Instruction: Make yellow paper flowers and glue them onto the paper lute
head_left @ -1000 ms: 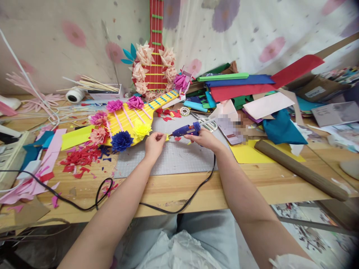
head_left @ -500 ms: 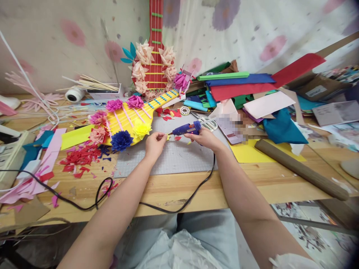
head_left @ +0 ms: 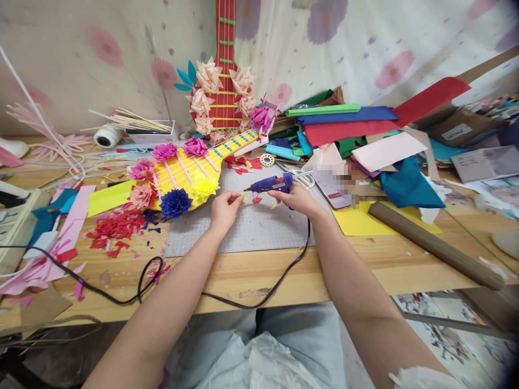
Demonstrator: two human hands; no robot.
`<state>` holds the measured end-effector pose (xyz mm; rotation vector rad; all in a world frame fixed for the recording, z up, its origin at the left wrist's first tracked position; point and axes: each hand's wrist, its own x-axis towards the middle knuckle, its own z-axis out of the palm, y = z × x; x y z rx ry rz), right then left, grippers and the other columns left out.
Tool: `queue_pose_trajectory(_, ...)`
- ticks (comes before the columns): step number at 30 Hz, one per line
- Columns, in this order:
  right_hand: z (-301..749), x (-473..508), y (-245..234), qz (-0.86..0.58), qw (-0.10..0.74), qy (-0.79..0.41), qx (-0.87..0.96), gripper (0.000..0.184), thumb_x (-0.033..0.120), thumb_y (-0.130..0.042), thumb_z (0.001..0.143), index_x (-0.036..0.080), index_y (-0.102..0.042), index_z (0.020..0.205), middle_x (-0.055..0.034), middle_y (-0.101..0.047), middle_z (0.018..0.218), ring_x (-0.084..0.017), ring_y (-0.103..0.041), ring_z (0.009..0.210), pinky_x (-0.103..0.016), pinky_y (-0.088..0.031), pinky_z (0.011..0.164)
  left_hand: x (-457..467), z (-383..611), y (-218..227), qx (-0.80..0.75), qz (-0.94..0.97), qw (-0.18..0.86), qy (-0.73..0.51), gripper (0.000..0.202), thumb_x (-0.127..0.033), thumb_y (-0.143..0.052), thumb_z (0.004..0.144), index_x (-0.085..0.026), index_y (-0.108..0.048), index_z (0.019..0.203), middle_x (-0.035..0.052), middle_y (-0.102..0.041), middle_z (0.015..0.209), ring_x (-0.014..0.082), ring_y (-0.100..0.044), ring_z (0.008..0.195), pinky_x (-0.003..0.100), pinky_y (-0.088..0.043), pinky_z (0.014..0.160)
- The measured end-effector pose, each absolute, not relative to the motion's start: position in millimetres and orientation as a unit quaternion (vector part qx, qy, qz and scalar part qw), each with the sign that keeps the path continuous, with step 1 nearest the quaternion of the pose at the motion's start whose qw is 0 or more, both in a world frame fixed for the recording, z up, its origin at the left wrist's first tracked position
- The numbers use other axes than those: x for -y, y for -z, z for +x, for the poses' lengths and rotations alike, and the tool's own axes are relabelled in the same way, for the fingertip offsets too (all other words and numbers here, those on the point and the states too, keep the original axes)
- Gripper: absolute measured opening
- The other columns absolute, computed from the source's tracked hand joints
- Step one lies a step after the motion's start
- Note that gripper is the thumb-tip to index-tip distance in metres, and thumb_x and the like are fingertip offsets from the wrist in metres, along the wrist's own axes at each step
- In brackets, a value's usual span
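My right hand (head_left: 298, 200) is wrapped round a blue hot glue gun (head_left: 270, 185), whose nozzle points left. Close to that nozzle, my left hand (head_left: 225, 209) pinches a small yellow paper piece (head_left: 244, 198) between thumb and fingertips. Both hands are above a grey cutting mat (head_left: 259, 232), where a small red paper piece (head_left: 257, 200) lies under the gun. Left of my left hand rests a yellow paper guitar (head_left: 178, 175), with a yellow paper flower (head_left: 205, 186), a dark blue flower (head_left: 175, 203) and several pink ones on its body.
A red guitar (head_left: 225, 92) with pale flowers stands at the back. Red paper scraps (head_left: 117, 227) lie to the left. On the right are a phone (head_left: 330, 186), scissors (head_left: 307, 179), stacked coloured paper (head_left: 357, 127) and a brown roll (head_left: 436, 246). The black cord (head_left: 279, 283) runs along the front.
The glue gun has shifted slightly right and its nozzle has come up off the yellow paper piece. My left hand stays nearly in place with the piece.
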<state>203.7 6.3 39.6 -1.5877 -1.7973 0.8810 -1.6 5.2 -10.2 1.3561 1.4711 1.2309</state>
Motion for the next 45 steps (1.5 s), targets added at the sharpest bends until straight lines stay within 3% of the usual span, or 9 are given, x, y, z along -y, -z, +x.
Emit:
queue_pose_trajectory(5,201,-12,-35,-0.632,0.368,-0.333,0.595,0.043,0.059,-0.056,0.071,0.017,-0.062,0.068,-0.0034,-0.060,0.060,-0.011,-0.047,0.047,-0.025,-0.038,0.048,-5,-1,11,-0.571,0.521,0.411,-0.484,0.014,-0.028,-0.064,0.069,-0.016,-0.068,0.075,0.0030,-0.065,0.062,0.0125,-0.057,0.053,0.023,-0.045,0.050)
queue_pose_trajectory(9,201,-29,-15,-0.672,0.404,-0.260,0.564,0.043,0.058,-0.058,0.069,0.017,-0.066,0.077,-0.0073,-0.067,0.072,-0.018,-0.060,0.065,-0.029,-0.045,0.063,-4,-1,12,-0.566,0.513,0.419,-0.490,0.013,-0.028,-0.065,0.069,-0.017,-0.069,0.074,0.0034,-0.066,0.064,0.0134,-0.059,0.057,0.023,-0.046,0.050)
queue_pose_trajectory(12,200,-39,-3,-0.696,0.381,-0.193,0.578,0.047,0.058,-0.059,0.068,0.016,-0.066,0.087,-0.0109,-0.068,0.085,-0.024,-0.063,0.082,-0.035,-0.046,0.074,-3,-1,11,-0.564,0.502,0.428,-0.497,0.015,-0.029,-0.067,0.068,-0.017,-0.069,0.076,0.0040,-0.067,0.066,0.0149,-0.061,0.061,0.024,-0.047,0.051)
queue_pose_trajectory(17,199,-38,-2,-0.697,0.333,-0.170,0.612,0.052,0.062,-0.057,0.069,0.017,-0.063,0.095,-0.0120,-0.066,0.091,-0.025,-0.061,0.087,-0.037,-0.045,0.075,0,3,4,-0.539,0.469,0.458,-0.529,0.015,-0.028,-0.068,0.067,-0.016,-0.065,0.076,0.0035,-0.067,0.068,0.0152,-0.064,0.064,0.024,-0.048,0.053)
queue_pose_trajectory(23,211,-12,-29,-0.714,0.292,-0.062,0.633,0.042,0.053,-0.068,0.062,0.017,-0.056,0.081,-0.0119,-0.061,0.087,-0.027,-0.055,0.088,-0.036,-0.041,0.074,9,13,-9,-0.457,0.402,0.512,-0.606,0.025,-0.034,-0.070,0.064,-0.016,-0.055,0.075,0.0023,-0.065,0.072,0.0149,-0.066,0.070,0.026,-0.051,0.062)
queue_pose_trajectory(27,196,2,-47,-0.673,0.271,-0.213,0.655,0.032,0.049,-0.064,0.066,0.021,-0.050,0.069,-0.0026,-0.058,0.069,-0.019,-0.055,0.069,-0.032,-0.040,0.065,12,19,-14,-0.431,0.336,0.542,-0.638,0.028,-0.033,-0.072,0.062,-0.016,-0.054,0.075,-0.0003,-0.061,0.073,0.0120,-0.063,0.072,0.026,-0.051,0.066)
queue_pose_trajectory(34,129,1,-33,-0.484,0.464,-0.540,0.509,0.035,0.044,-0.067,0.061,0.019,-0.055,0.081,-0.0003,-0.060,0.083,-0.010,-0.055,0.070,-0.024,-0.043,0.062,12,22,-24,-0.406,0.178,0.628,-0.639,0.019,-0.017,-0.071,0.061,-0.016,-0.054,0.070,-0.0046,-0.056,0.066,0.0046,-0.054,0.060,0.020,-0.045,0.063)
queue_pose_trajectory(41,106,2,-25,-0.460,0.549,-0.584,0.382,0.027,0.034,-0.071,0.058,0.016,-0.056,0.071,0.0036,-0.056,0.067,-0.007,-0.052,0.060,-0.021,-0.041,0.057,14,23,-24,-0.406,0.191,0.626,-0.638,0.021,-0.021,-0.071,0.061,-0.016,-0.054,0.071,-0.0034,-0.058,0.067,0.0054,-0.055,0.060,0.019,-0.042,0.059)
queue_pose_trajectory(45,108,-1,-27,-0.465,0.566,-0.582,0.352,0.020,0.028,-0.069,0.064,0.017,-0.053,0.069,0.0044,-0.056,0.062,-0.007,-0.055,0.057,-0.021,-0.045,0.058,18,16,-29,-0.490,0.388,0.523,-0.580,0.017,-0.023,-0.065,0.067,-0.017,-0.055,0.079,0.0011,-0.060,0.082,0.0081,-0.055,0.063,0.023,-0.044,0.059)
